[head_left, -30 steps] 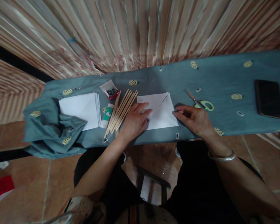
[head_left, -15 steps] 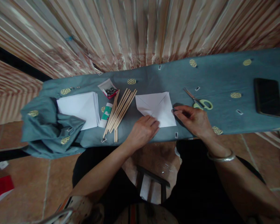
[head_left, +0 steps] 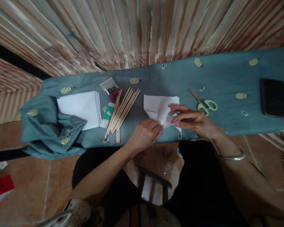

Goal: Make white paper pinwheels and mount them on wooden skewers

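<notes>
A white paper square (head_left: 153, 102) lies on the cloth in front of me. Diagonal lines run in from its corners, and a dark slit shows near the upper right one. My left hand (head_left: 147, 134) pinches the paper's lower left part, where it is bent in toward the middle. Over the right side, my right hand (head_left: 192, 121) has its curved fingertips on a lifted part of the paper. Its fingers partly hide the edge they grip. Green-handled scissors (head_left: 207, 106) lie beyond the right hand, blades partly open.
Left of the paper lie several wooden sticks (head_left: 124, 110), a glue stick (head_left: 109, 112) and an opened small box (head_left: 112, 90) of metal pieces. Farther left is a stack of white paper (head_left: 79, 108) beside bunched cloth (head_left: 42, 123). A dark phone (head_left: 274, 97) rests at the right.
My right hand has moved left from beside the paper onto its right side, lifting part of it. The paper has shifted slightly right, while my left hand keeps its pinch.
</notes>
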Demonstrator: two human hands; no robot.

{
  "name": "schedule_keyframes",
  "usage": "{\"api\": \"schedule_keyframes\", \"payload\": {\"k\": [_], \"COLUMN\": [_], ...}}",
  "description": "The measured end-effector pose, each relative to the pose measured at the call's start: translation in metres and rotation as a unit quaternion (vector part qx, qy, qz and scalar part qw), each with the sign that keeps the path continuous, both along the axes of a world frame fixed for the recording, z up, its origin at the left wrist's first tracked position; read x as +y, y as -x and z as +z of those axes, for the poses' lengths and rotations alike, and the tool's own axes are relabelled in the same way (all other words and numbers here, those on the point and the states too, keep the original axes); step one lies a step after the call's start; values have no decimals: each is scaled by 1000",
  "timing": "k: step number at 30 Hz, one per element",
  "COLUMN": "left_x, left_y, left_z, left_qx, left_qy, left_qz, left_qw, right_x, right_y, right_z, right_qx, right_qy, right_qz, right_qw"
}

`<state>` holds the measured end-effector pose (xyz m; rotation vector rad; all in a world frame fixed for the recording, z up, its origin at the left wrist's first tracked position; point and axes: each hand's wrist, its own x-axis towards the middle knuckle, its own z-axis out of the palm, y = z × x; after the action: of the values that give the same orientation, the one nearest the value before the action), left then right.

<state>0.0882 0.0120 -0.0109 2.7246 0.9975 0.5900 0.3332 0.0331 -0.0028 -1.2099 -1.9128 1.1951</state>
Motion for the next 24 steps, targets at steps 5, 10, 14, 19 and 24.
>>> {"api": "schedule_keyframes", "payload": {"k": [5,10,14,19,24], "left_x": [-1,-3,-5,-6,-5], "left_y": [-1,-2,-3,-2,-2], "left_z": [2,1,0,-3,-4], "left_qx": [18,29,5,-8,-12], "left_qy": [4,25,35,37,44], "left_qz": [-9,-8,15,-12,-9], "left_qw": [1000,999,999,999,999], "right_x": [1,0,-2,-2,0], "right_y": [7,17,28,36,40], "right_z": [-11,-20,-20,-21,-22], "right_qx": [-43,-111,-136,-170,-161], "right_qy": [-68,-153,-169,-198,-218], "right_qz": [-15,-70,-104,-109,-118], "right_qw": [997,979,971,959,955]}}
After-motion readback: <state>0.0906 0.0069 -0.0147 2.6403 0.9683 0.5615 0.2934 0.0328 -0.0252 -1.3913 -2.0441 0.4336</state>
